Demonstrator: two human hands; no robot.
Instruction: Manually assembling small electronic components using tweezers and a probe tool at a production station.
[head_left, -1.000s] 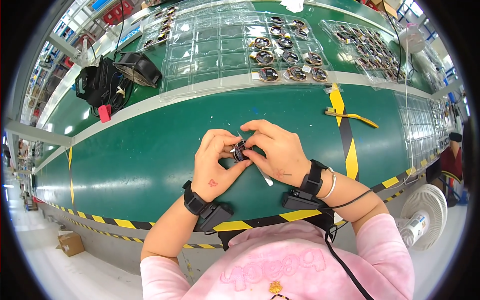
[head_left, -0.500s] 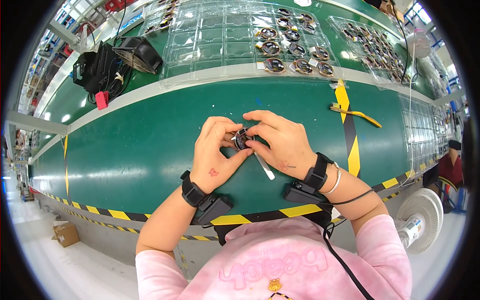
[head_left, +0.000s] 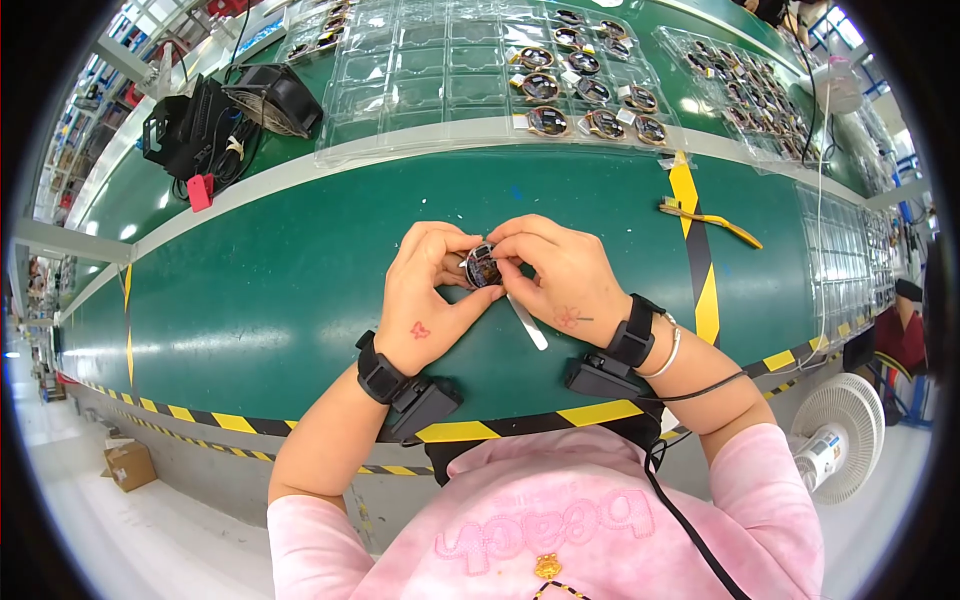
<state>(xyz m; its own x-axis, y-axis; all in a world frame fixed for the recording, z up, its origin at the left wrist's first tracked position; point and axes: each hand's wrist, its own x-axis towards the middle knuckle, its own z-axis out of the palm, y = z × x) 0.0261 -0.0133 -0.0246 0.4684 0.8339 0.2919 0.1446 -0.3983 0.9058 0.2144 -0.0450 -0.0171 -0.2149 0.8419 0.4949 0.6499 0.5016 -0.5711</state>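
Over the green bench, my left hand (head_left: 425,300) grips a small round electronic module (head_left: 483,266) with a dark face and metallic rim, like a watch's inner part. Its fingers lie behind the module and its thumb presses the lower edge. From the other side, my right hand (head_left: 565,275) pinches at the upper right rim with thumb and forefinger bent together. Whatever small part those fingertips hold is hidden. A flat whitish strip (head_left: 528,325) sticks out below my right palm; its upper end is covered, so I cannot tell whether it is held.
Beyond the bench's pale ledge, a clear compartment tray (head_left: 420,85) carries several round modules (head_left: 547,122). Another filled tray (head_left: 745,95) stands far right. A yellow brush (head_left: 712,220) lies across striped tape. Black devices and cables (head_left: 205,135) sit back left; a white fan (head_left: 835,440) stands lower right.
The module's dark face now shows more fully toward me. My right fingers have closed in at its upper rim, where they were more spread before.
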